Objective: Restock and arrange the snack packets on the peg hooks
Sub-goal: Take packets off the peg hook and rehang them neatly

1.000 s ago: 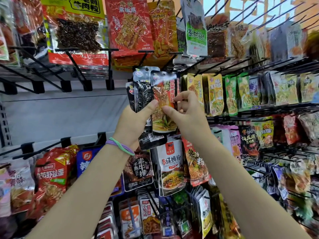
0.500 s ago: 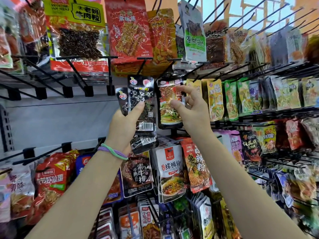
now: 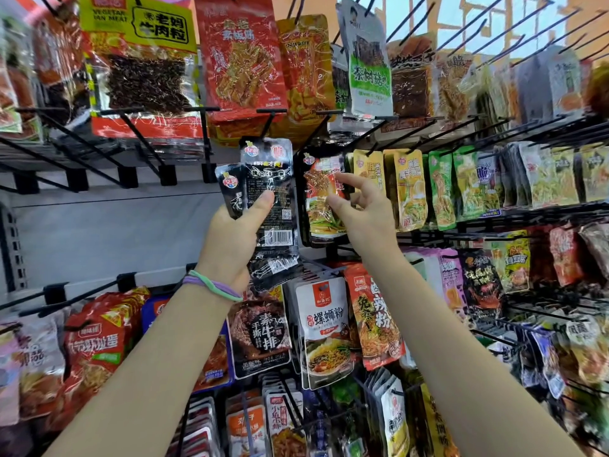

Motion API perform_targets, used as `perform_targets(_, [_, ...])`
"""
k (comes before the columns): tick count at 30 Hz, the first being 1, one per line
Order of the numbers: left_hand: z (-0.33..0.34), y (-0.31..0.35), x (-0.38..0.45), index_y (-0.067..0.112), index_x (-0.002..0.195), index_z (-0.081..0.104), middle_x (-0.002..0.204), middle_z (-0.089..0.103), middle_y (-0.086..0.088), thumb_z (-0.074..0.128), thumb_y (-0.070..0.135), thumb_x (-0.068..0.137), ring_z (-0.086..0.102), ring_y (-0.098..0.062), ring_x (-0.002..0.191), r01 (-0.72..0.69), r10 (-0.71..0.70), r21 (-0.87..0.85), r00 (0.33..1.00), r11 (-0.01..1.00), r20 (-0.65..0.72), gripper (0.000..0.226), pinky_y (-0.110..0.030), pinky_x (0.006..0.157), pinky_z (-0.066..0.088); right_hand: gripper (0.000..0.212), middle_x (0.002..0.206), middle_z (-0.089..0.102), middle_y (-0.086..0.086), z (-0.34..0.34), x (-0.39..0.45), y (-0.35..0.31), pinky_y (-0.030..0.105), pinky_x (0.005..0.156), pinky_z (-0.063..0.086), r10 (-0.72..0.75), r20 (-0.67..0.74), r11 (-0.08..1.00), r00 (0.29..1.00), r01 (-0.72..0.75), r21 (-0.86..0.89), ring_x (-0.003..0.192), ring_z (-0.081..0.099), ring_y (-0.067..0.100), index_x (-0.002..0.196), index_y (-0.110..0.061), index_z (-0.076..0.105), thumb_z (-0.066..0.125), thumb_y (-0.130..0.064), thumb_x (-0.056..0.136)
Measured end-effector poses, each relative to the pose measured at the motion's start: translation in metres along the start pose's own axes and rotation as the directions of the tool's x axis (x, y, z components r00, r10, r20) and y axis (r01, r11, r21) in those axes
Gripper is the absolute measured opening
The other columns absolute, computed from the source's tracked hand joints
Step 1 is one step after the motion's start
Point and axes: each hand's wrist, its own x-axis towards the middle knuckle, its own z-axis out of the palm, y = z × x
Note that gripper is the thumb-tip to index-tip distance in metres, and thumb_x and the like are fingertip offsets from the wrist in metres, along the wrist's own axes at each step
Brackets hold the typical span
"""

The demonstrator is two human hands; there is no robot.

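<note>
We see a small bunch of black snack packets [image 3: 268,206] held up in front of the gray back wall [image 3: 99,225], in the middle row of the rack. We can count at least two of them, one in front and one peeking out on its left, and more crinkly ones hang low behind; we cannot count those. The left hand [image 3: 230,245] grips the bunch, with the thumb pressed flat on the front packet and the other fingers hidden behind. Two stretchy bands [image 3: 211,286], one green and one purple, sit on that wrist.

Just to the right hangs one red and black packet [image 3: 324,199] on a peg hook [image 3: 316,128]. The right hand [image 3: 365,209] is just in front of it with loose, spread fingers that hold nothing; we cannot tell if a fingertip touches it.

Next come two yellow packets [image 3: 408,189], then green ones [image 3: 441,189]. Farther right the packets get blurry and hard to tell apart. Below hang a white noodle packet [image 3: 324,331] and a dark brown one [image 3: 260,334]. The big bags at the top are cut off by the edge
</note>
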Motion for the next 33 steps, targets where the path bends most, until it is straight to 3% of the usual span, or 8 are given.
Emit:
perform_targets(4, [0.000, 0.001, 0.000, 0.022, 0.097, 0.071, 0.103, 0.078, -0.002, 0.080, 0.027, 0.087, 0.072, -0.030, 0.106, 0.002, -0.001, -0.040, 1.000, 0.999, 0.024, 0.015, -0.056, 0.097, 0.054, 0.021, 0.107, 0.044, -0.003, -0.003, -0.010, -0.005, 0.021, 0.090, 0.039, -0.076, -0.104, 0.964, 0.992, 0.046, -0.263, 0.105, 0.045, 0.011, 0.111, -0.023, 0.073, 0.063, -0.037, 0.098])
perform_targets(7, [0.002, 0.001, 0.001, 0.006, 0.115, 0.069, 0.103, 0.078, -0.013, 0.081, 0.021, 0.084, 0.075, -0.036, 0.097, 0.031, -0.020, -0.128, 0.996, 0.991, 0.085, 0.036, -0.055, 0.083, 0.061, 0.017, 0.099, 0.059, -0.005, -0.005, -0.020, -0.020, 0.019, 0.080, 0.047, -0.090, 0.028, 0.991, 0.996, 0.092, -0.094, 0.090, 0.055, 0.003, 0.098, -0.028, 0.068, 0.061, -0.044, 0.097])
perform_targets(10, [0.010, 0.000, -0.001, 0.002, 0.112, 0.071, 0.097, 0.078, -0.016, 0.076, 0.021, 0.090, 0.076, -0.032, 0.084, 0.026, -0.012, -0.094, 0.989, 0.995, 0.150, 0.030, -0.043, 0.070, 0.063, 0.031, 0.093, 0.069, 0.007, 0.007, -0.031, -0.030, 0.041, 0.079, 0.058, -0.008, 0.238, 1.000, 0.971, 0.005, 0.014, 0.084, 0.066, 0.018, 0.101, -0.018, 0.061, 0.069, -0.047, 0.091])
perform_targets(14, [0.007, -0.002, 0.003, 0.006, 0.115, 0.065, 0.099, 0.077, -0.013, 0.071, 0.034, 0.092, 0.075, -0.030, 0.090, 0.105, -0.102, -0.016, 0.986, 0.994, 0.129, 0.037, -0.044, 0.076, 0.063, 0.015, 0.104, 0.069, 0.015, 0.003, -0.031, -0.029, 0.060, 0.085, 0.056, 0.091, 0.151, 0.981, 0.984, -0.114, 0.154, 0.097, 0.068, 0.034, 0.100, -0.018, 0.055, 0.065, -0.029, 0.096])
perform_targets(19, [-0.009, -0.006, 0.008, 0.000, 0.105, 0.067, 0.098, 0.077, -0.020, 0.058, 0.011, 0.102, 0.075, -0.033, 0.081, -0.038, 0.045, -0.062, 0.994, 0.997, 0.103, 0.015, -0.043, 0.064, 0.062, 0.017, 0.086, 0.065, 0.012, -0.014, -0.035, -0.027, 0.039, 0.066, 0.048, -0.073, -0.009, 0.997, 0.997, 0.074, 0.035, 0.071, 0.056, 0.022, 0.101, -0.018, 0.056, 0.068, -0.027, 0.093])
perform_targets(22, [-0.004, -0.008, 0.006, 0.009, 0.101, 0.072, 0.100, 0.077, -0.017, 0.067, 0.021, 0.098, 0.074, -0.037, 0.092, -0.105, 0.112, -0.098, 0.991, 0.990, 0.069, 0.014, -0.057, 0.082, 0.060, 0.013, 0.070, 0.061, -0.002, 0.001, -0.049, -0.037, 0.032, 0.056, 0.046, -0.255, 0.017, 0.963, 0.967, 0.256, -0.090, 0.060, 0.056, 0.014, 0.095, -0.020, 0.060, 0.072, -0.017, 0.091])
perform_targets(25, [0.004, -0.005, -0.003, 0.016, 0.096, 0.074, 0.096, 0.079, -0.006, 0.062, 0.038, 0.100, 0.075, -0.026, 0.096, -0.099, 0.107, -0.083, 0.989, 0.992, 0.106, 0.025, -0.045, 0.087, 0.060, 0.010, 0.074, 0.059, -0.003, 0.016, -0.056, -0.042, 0.025, 0.061, 0.045, -0.365, 0.044, 0.906, 0.930, 0.366, -0.212, 0.066, 0.053, 0.011, 0.099, -0.017, 0.067, 0.071, -0.022, 0.092])
perform_targets(33, [-0.004, -0.015, -0.001, 0.017, 0.086, 0.069, 0.086, 0.074, -0.005, 0.075, 0.012, 0.090, 0.070, -0.029, 0.089, -0.139, 0.140, -0.015, 0.985, 0.990, 0.103, 0.008, -0.061, 0.094, 0.055, 0.025, 0.090, 0.048, -0.010, 0.013, -0.053, -0.036, 0.008, 0.071, 0.038, -0.296, 0.082, 0.915, 0.951, 0.308, -0.259, 0.077, 0.047, -0.004, 0.119, -0.014, 0.066, 0.069, -0.016, 0.094])
